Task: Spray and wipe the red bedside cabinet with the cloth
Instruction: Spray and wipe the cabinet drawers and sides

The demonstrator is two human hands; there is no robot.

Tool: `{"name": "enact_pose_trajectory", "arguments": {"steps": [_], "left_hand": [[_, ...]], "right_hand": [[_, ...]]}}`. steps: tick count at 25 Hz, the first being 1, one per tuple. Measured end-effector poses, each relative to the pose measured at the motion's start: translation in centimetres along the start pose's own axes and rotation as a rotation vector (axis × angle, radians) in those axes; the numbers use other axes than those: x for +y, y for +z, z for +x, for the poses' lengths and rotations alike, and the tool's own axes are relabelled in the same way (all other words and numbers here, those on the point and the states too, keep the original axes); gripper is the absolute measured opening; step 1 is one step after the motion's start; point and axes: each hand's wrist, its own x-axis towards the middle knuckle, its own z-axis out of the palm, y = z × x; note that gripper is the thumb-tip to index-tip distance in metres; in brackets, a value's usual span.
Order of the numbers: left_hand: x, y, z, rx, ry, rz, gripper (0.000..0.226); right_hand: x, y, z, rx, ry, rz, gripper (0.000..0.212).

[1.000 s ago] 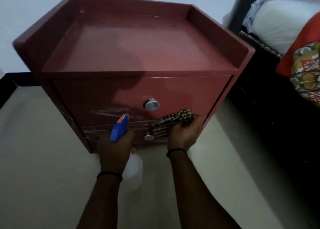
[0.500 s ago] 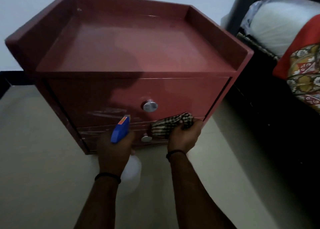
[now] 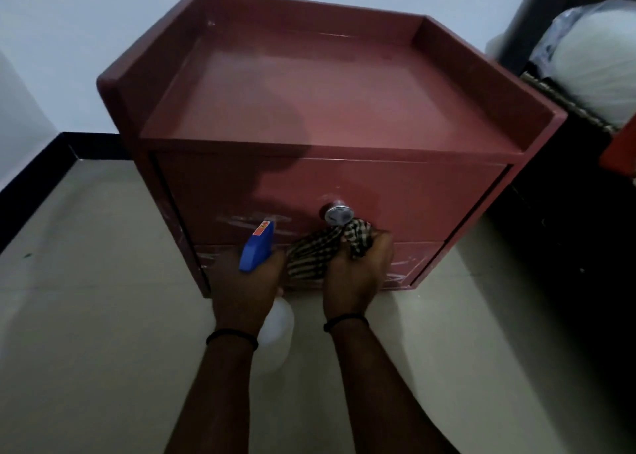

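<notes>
Cabinet (image 3: 327,102) red, rimmed top, on pale floor (image 3: 86,281) by wall (image 3: 86,23) | bed (image 3: 568,230) close right | left grip (image 3: 246,288) round spray bottle (image 3: 256,247) | right grip (image 3: 358,274) clutching cloth (image 3: 320,250) on drawer (image 3: 413,195)

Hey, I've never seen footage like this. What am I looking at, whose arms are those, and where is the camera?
There is no machine here, just a person's two bare hands. The picture comes from a camera worn on the person's head, looking forward and down. The left hand grips a spray bottle with a blue head. The right hand holds a checked cloth against the front of a red bedside cabinet, just below a round metal knob. The cabinet stands on a pale floor. A white pillow shows at the right edge.
</notes>
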Motion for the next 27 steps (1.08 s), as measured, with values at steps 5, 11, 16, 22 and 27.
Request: {"name": "enact_pose_trajectory", "arguments": {"steps": [5, 11, 16, 22, 27], "left_hand": [[1.0, 0.8, -0.1, -0.025, 0.015, -0.070, 0.050], [2.4, 1.0, 0.2, -0.097, 0.025, -0.032, 0.021], [2.4, 1.1, -0.1, -0.079, -0.008, -0.030, 0.034], [2.2, 1.6, -0.7, -0.083, 0.042, -0.037, 0.041], [2.2, 1.8, -0.5, -0.091, 0.036, -0.019, 0.024]], "right_hand": [[-0.8, -1.2, -2.2, -0.289, -0.209, 0.035, 0.018], [-4.4, -1.9, 1.2, -0.012, -0.442, -0.090, 0.022], [-2.4, -2.8, -1.1, -0.290, -0.360, -0.104, 0.026], [-5.1, -2.2, 1.4, -0.122, -0.506, -0.093, 0.028], [-1.1, -4.0, 0.0, -0.177, -0.338, -0.158, 0.024]]}}
